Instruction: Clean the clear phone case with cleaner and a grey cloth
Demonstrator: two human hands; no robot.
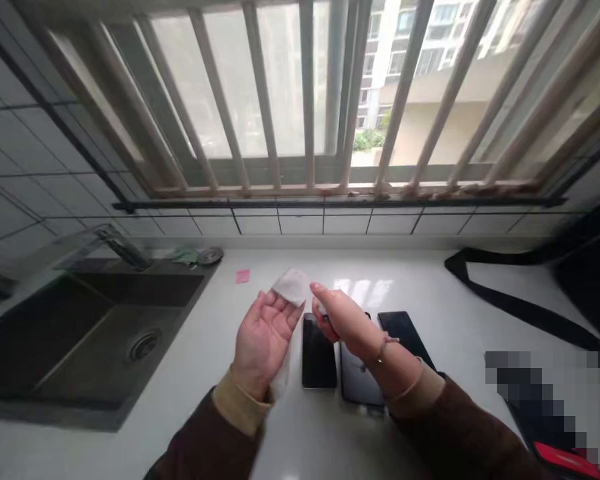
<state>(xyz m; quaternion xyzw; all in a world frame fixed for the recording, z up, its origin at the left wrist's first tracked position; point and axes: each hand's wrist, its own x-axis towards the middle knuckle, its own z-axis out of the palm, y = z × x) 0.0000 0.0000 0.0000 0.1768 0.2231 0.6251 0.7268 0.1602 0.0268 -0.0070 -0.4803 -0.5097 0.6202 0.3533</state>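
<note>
Holding a white wipe [291, 285] up over the counter [430, 287], both hands are raised near the front edge. The left hand [263, 337] is palm up with its fingers loosely spread, and the wipe sits at its fingertips, part of it trailing down behind the palm. The right hand [343, 320] comes across from the right, its forefinger out and touching the wipe's edge; the other fingers curl under, and whether they pinch something small and white there is hard to make out. A thin bracelet [387, 343] circles that wrist.

Under the hands lie three dark phones [319, 360] side by side, screens blank, no brand legible; the middle one is mostly hidden by the right wrist, and the right one shows only its upper half.

At the near right corner a blurred-out patch covers whatever sits there, with a red strip [563, 459] cut off by the frame. A black strap [520, 308] snakes along the right side to a dark bag [593, 267] cropped at the edge.

To the left, the dark sink [80, 347], its tap [123, 245] smeared by motion. Just past it, a small pink note [243, 275], no writing readable. At the far edge, tiled wall and a barred window [305, 100].
</note>
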